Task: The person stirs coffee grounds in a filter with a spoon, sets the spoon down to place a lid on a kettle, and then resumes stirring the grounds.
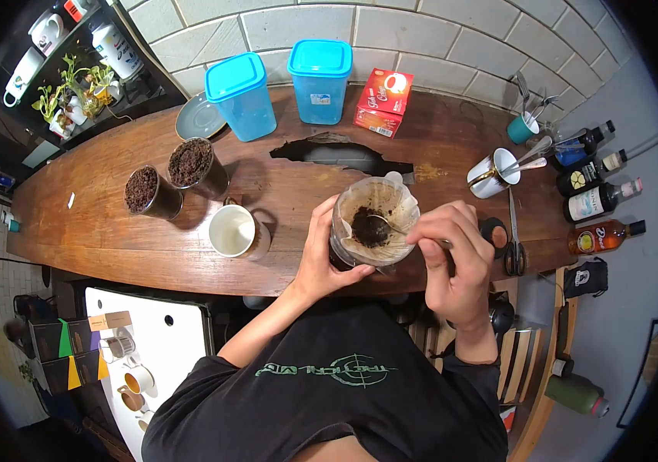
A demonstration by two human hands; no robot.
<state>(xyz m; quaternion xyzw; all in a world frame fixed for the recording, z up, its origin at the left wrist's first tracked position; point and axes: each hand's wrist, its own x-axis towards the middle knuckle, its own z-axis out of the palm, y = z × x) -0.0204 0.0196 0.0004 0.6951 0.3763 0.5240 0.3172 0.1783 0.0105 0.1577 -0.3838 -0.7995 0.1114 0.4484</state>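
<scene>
A clear coffee dripper [334, 240] lined with a brown-stained paper filter [402, 206] stands near the table's front edge. Dark wet coffee grounds [367, 229] lie at the bottom of the filter. My left hand [318, 258] is wrapped round the dripper's left side, the thumb at its front. Between the fingers of my right hand [456, 258] is a thin-handled spoon [396, 229], its tip in the grounds. What supports the dripper is mostly hidden beneath it. A white-lined mug [232, 232] stands left of my left hand.
Two glasses of dark crumbly grounds [192, 162] stand at the left. Blue-lidded containers [319, 85] and a red box [384, 100] are at the back. Scissors [514, 246], a mug with spoons [490, 175] and several bottles [597, 202] are at the right.
</scene>
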